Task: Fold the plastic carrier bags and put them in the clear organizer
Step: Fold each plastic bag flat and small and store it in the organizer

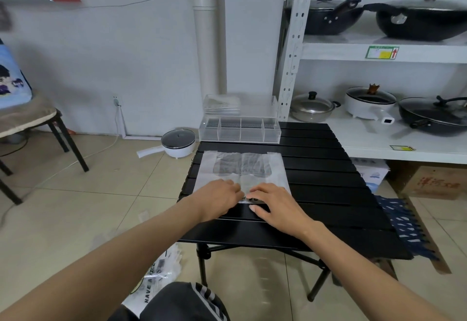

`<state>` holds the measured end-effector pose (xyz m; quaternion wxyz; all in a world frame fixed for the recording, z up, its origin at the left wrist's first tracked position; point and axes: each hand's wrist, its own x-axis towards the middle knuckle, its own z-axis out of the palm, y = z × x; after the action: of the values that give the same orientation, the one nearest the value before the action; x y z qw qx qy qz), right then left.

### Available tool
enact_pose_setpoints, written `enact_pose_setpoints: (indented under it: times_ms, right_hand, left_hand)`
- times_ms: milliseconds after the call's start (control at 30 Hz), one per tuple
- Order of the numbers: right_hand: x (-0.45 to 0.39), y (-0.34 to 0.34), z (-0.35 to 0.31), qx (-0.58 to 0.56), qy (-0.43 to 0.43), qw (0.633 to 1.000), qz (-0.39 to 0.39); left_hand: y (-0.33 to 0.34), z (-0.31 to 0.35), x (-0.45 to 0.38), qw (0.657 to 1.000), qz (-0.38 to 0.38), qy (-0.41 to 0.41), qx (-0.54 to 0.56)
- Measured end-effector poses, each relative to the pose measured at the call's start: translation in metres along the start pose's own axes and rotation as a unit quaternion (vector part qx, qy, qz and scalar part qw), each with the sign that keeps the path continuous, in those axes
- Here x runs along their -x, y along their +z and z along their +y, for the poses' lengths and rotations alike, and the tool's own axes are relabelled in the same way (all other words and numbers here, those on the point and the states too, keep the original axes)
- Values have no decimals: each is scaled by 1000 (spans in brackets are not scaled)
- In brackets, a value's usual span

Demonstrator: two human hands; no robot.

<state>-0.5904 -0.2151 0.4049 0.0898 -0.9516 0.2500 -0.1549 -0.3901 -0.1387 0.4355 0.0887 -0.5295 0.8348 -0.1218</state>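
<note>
A translucent white carrier bag [241, 166] lies flat on the black slatted table [323, 174], handles pointing away from me. My left hand [217, 198] and my right hand [274, 205] rest side by side on the bag's near edge, fingers curled at its rim. Whether they pinch the plastic or just press it is hidden by the fingers. The clear organizer [240, 131] with several compartments stands at the table's far edge, its lid raised behind it. More printed carrier bags [156, 277] lie on the floor by my left knee.
A white shelf unit [379, 52] with pans and woks stands to the right. An electric pot [178, 142] sits on the tiled floor left of the table. A chair [32, 121] stands far left, a cardboard box [434, 181] under the shelf.
</note>
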Motion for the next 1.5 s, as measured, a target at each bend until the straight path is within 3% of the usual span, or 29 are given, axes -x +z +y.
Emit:
enact_pose_setpoints:
  times_ms: [233,367,433,533,767,900,1000,1167,1367,1500]
  right_hand:
    - [-3,0,0,17,11,1000,-9]
    - [1,7,1,85,38,992,84]
    - [3,9,3,123,71,982,121]
    - [6,11,0,163,63,978,111]
    - [6,9,-23,129,17,986,106]
    - [23,2,-6,104,55,985,127]
    - [32,1,4,84,61,985,141]
    - [29,5,-10,45,-56,992,104]
    - [31,-3,20,-7,109,987,117]
    - [24,-8,23,-59,118,988,76]
  left_hand:
    - [4,6,-8,998,24,-38,32]
    - [10,0,-5,992,31,-88,80]
    - [12,1,-2,992,55,-91,62]
    - [8,12,-1,992,83,-96,-10]
    - [12,29,-3,989,55,-124,-65]
    - [18,17,19,990,57,-124,-44]
    - [26,10,33,987,79,-136,-15]
    - [31,15,37,980,89,-176,28]
    - [41,-15,63,962,123,-148,192]
    - [35,-21,72,944,119,-136,276]
